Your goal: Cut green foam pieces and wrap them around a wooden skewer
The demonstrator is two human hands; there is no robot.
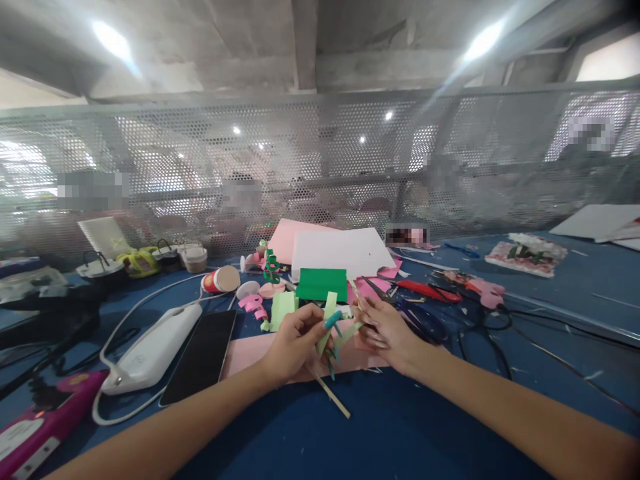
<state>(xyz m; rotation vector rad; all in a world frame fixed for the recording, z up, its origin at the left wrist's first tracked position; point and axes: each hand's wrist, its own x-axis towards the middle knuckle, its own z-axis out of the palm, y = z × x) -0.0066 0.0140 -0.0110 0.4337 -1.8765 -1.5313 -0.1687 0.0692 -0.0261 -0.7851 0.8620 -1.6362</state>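
Observation:
My left hand (pixel 296 343), with long teal nails, is closed in a pinch on a pale green paper strip (pixel 331 305). A thin wooden stick (pixel 334 398) juts out below the same hand, pointing down and right; its upper part is hidden by the fingers. Facing it, my right hand (pixel 387 331) is closed, its fingertips on the strip's other end between the two hands. Under both hands lies a flat sheet of pink paper (pixel 250 353). Just behind them are a folded dark green paper (pixel 321 285) and a light green paper piece (pixel 284 310).
A black phone (pixel 203 357) and a white power bank (pixel 153 347) with its cable lie at left. Red-handled scissors (pixel 429 291), pliers (pixel 424 323) and cables are at right. White paper (pixel 343 253) stands behind, before a perforated metal screen (pixel 280 153).

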